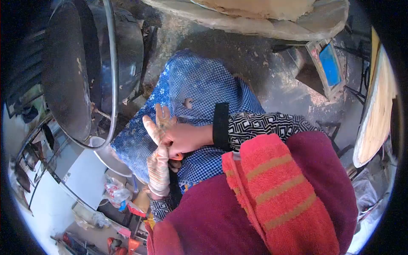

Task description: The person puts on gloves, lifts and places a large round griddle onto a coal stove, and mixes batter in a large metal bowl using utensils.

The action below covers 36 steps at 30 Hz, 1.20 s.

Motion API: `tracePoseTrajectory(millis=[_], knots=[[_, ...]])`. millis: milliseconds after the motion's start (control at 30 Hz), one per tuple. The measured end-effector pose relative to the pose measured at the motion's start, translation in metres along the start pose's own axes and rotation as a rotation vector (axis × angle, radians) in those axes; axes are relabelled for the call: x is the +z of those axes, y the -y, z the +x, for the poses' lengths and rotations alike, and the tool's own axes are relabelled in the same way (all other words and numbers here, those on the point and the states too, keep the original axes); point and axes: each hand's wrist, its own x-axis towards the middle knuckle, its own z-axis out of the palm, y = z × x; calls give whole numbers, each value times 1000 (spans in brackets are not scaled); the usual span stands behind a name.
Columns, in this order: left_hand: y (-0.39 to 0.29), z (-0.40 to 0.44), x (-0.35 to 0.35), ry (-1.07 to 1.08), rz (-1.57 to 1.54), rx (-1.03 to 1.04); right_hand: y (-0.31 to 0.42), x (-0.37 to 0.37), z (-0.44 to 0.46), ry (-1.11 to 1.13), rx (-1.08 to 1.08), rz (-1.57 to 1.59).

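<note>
My right hand (189,137) extends leftward over my lap, its back bare and pale, glove-like fabric over its outstretched fingers. Below those fingers, my left hand (159,170) wears a pale, wrinkled covering around the hand and wrist. The two hands touch or overlap; the left fingers are mostly hidden, so their grip is unclear. A small orange patch (177,157) shows at the meeting point, its kind unclear. Under both hands, a blue checked and floral cloth (199,85) drapes over my lap.
A large round metal vessel (68,72) with a curved rail (112,63) stands at upper left. Beneath it sits a white basin (112,159). A pale, round-edged slab (255,25) is ahead; a wooden frame with a blue panel (330,66) stands right. A red towel (276,182) hangs over me.
</note>
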Motion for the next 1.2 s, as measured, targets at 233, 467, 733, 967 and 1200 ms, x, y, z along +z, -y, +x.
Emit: tracePoseTrajectory(millis=[233,467,733,967,1200], knots=[[-8,-4,-11,-56,172,-39,7,-16,2,-541,-240,-226],[-11,-1,-12,-188,42,429,81,-4,-2,-184,-622,-419],[-6,-10,-8,-346,706,692,46,-9,42,-21,-519,-456],[-21,-22,-8,62,695,767,52,11,38,-129,47,956],[9,-16,-11,75,884,894,20,30,92,176,-325,-487]])
